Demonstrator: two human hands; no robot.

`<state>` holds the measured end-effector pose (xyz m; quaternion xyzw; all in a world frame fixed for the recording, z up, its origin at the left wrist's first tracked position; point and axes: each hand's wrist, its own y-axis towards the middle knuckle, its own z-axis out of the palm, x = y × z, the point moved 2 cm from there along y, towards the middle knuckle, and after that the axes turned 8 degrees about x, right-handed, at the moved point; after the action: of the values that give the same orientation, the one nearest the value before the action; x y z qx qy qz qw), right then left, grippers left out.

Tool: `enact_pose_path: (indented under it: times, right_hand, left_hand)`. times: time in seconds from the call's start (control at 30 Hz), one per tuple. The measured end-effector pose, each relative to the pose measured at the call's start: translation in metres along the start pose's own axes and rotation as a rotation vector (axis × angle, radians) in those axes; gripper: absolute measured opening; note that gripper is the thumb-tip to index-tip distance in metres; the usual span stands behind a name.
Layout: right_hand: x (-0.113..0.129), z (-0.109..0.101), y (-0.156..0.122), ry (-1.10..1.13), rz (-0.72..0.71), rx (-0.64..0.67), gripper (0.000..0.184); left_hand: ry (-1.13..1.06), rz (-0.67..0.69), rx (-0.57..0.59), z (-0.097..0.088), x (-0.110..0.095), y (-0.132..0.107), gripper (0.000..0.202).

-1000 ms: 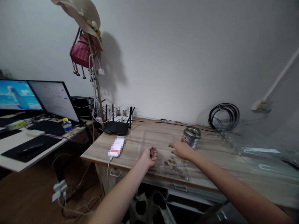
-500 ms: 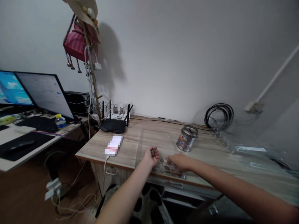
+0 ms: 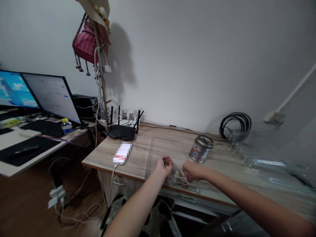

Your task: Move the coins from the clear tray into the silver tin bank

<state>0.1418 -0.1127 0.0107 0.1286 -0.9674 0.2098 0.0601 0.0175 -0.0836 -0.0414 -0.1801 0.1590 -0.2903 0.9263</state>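
My left hand is palm up over the near part of a clear plastic sheet or tray, its fingers curled around what look like coins. To its right, my right hand is closed with fingers bent down beside several loose coins at the desk's front edge. Anything between its fingertips is hidden. Behind my right hand stands a round tin can with a printed side and a slot in its metal lid.
A charging phone lies left on the wooden desk, with a black router behind it. Coiled black cable leans on the wall at right, near crumpled clear plastic. Drawer handles sit below the front edge.
My left hand's fingers have curled further over the coins. My right hand has tightened and shows a more closed shape near the loose coins. The view has shifted slightly.
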Motion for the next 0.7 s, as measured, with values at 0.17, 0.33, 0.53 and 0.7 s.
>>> enact_pose_path:
  times: [0.17, 0.33, 0.53, 0.7]
  right_hand:
    - [0.01, -0.041, 0.016, 0.136, -0.1, -0.111, 0.013]
    - [0.029, -0.048, 0.032, 0.251, -0.17, -0.141, 0.016]
    - [0.011, -0.071, 0.025, 0.306, -0.148, -0.434, 0.023]
    - [-0.069, -0.108, -0.013, 0.201, 0.449, -0.899, 0.027]
  left_hand:
    - [0.015, -0.075, 0.017, 0.004, 0.009, -0.003, 0.022]
    - [0.013, -0.054, 0.097, 0.014, 0.006, -0.007, 0.022]
    - [0.217, -0.045, 0.115, 0.026, -0.018, -0.004, 0.019]
    - [0.469, -0.045, 0.143, 0.041, -0.047, 0.012, 0.023]
